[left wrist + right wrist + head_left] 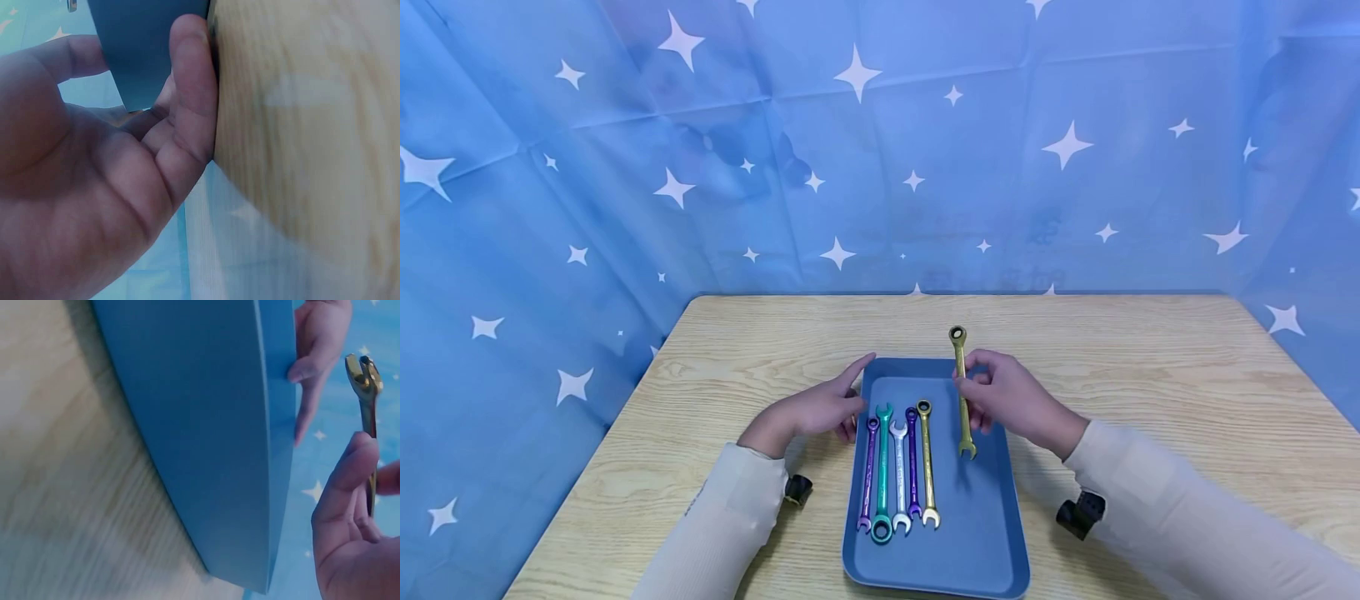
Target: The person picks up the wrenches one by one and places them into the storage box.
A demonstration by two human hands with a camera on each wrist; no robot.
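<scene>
My right hand pinches a gold combination wrench between thumb and fingers, ring end up and open jaw down, above the right part of a blue tray. In the right wrist view the wrench's open end stands out past the fingers. My left hand holds the tray's left side near the far corner, thumb at the rim and index finger stretched forward. In the left wrist view its other fingers curl beside the tray wall, low against the table.
Inside the tray, on its left, several wrenches lie side by side: purple, green, silver, a darker purple and gold. The tray sits on a wood-grain table. Behind hangs a blue star-patterned cloth.
</scene>
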